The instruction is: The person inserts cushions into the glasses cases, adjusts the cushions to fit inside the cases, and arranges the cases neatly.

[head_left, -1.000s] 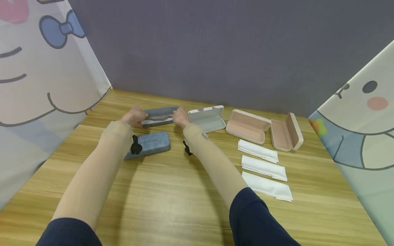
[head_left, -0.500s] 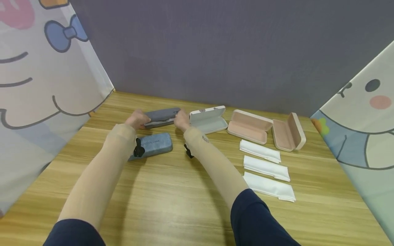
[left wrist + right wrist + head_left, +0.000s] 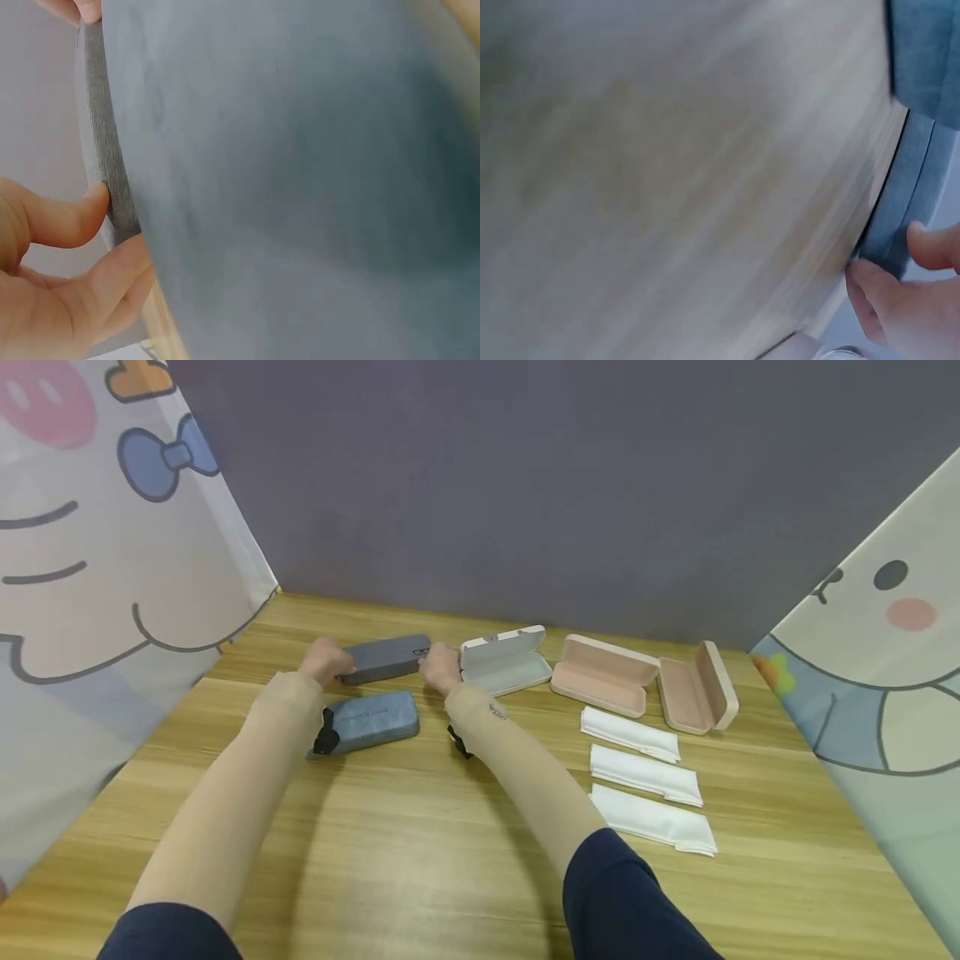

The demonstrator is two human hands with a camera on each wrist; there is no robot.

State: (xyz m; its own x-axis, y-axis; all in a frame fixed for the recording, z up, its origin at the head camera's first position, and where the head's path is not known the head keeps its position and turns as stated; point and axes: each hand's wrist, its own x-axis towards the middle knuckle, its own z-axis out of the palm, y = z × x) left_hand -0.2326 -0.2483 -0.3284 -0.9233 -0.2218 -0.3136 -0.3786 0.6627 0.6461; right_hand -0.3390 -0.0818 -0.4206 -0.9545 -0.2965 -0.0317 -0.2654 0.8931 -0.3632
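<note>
A grey-blue glasses case [image 3: 386, 658] lies closed at the back left of the table, a small glasses print near the right end of its lid. My left hand [image 3: 326, 662] grips its left end; in the left wrist view the thumb [image 3: 71, 220] is on its lid with the fingers along the side. At the other end my right hand [image 3: 441, 667] pinches the case between thumb and fingers, with the lid seam [image 3: 924, 172] showing as a thin line in the right wrist view. A lighter blue glasses case [image 3: 375, 720] lies closed in front, partly behind my left wrist.
Right of my right hand stands an open white glasses case [image 3: 506, 670]. Two open pink cases, one in the middle [image 3: 600, 681] and one turned sideways [image 3: 686, 693], follow along the back. Three folded white cloths [image 3: 647, 774] lie before them. A grey partition [image 3: 480, 502] rises behind the table.
The grey-blue case's lid has come down from open to closed, hiding the white contents. Both hands have stayed at its ends. The other cases and cloths have not moved.
</note>
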